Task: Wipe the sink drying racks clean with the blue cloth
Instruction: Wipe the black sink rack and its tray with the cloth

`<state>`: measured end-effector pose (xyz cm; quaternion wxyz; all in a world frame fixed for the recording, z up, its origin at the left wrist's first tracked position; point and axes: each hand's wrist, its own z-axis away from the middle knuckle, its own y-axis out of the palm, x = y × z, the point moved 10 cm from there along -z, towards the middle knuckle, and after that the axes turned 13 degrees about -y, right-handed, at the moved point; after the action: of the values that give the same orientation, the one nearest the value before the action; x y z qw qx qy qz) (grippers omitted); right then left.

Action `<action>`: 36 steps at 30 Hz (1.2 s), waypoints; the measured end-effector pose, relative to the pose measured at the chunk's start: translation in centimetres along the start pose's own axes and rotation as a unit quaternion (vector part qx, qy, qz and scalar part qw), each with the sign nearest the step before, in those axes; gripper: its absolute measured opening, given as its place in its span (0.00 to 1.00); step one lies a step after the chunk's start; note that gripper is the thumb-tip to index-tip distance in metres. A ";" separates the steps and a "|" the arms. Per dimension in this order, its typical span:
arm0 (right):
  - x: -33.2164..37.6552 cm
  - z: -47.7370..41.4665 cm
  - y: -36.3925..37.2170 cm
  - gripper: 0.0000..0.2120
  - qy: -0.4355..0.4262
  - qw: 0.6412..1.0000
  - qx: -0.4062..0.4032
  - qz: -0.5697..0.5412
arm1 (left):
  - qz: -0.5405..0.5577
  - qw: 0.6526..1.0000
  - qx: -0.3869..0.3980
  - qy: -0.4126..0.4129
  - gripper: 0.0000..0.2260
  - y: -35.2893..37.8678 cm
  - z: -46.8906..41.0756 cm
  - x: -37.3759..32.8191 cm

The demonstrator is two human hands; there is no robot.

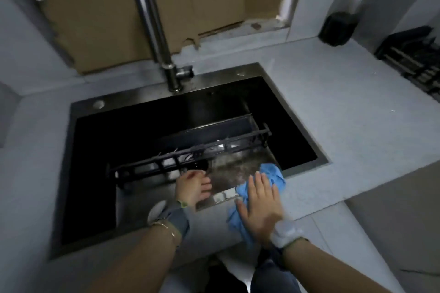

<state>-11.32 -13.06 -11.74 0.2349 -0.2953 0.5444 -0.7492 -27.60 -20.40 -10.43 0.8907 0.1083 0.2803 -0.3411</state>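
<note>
A long black drying rack point(190, 157) lies across the black sink point(147, 100), over a steel tray point(240, 169). My left hand point(192, 188) reaches into the sink at the rack's near edge. Its fingers are loosely extended and touch the rack's lower bar. My right hand point(259, 202) lies flat with spread fingers on the blue cloth point(273, 176). It presses the cloth onto the sink's front right rim and the edge of the tray. Motion blur hides the fine detail of the rack.
A tall steel faucet point(154, 28) rises behind the sink. Cardboard point(195, 2) covers the back wall. On the grey counter point(345, 112) to the right stand a dark bottle point(342, 14) with a green cap and a second black rack point(414, 59).
</note>
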 end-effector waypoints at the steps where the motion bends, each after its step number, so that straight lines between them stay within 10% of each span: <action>1: 1.2 0.0 0.5 0.31 -0.014 1.000 0.003 -0.014 | 0.021 1.000 -0.011 0.008 0.11 -0.8 -0.1 -0.3; 10: 25.4 0.2 5.5 0.31 -0.294 0.952 0.082 -0.016 | 0.193 0.940 -0.272 0.073 0.10 -23.3 2.9 2.7; 20: 41.0 -0.1 7.9 0.29 -0.469 0.874 0.126 0.029 | 0.277 0.874 -0.394 0.062 0.13 -34.1 7.6 9.8; 36: 15.9 -7.7 2.5 0.21 -0.196 0.964 0.176 -0.022 | 0.092 0.977 -0.189 0.045 0.14 -13.0 -4.9 1.0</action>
<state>-27.98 -19.26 -12.94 0.3691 -0.4019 0.3406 -0.7657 -37.78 -28.74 -15.02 0.9091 -0.0216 0.3685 -0.1931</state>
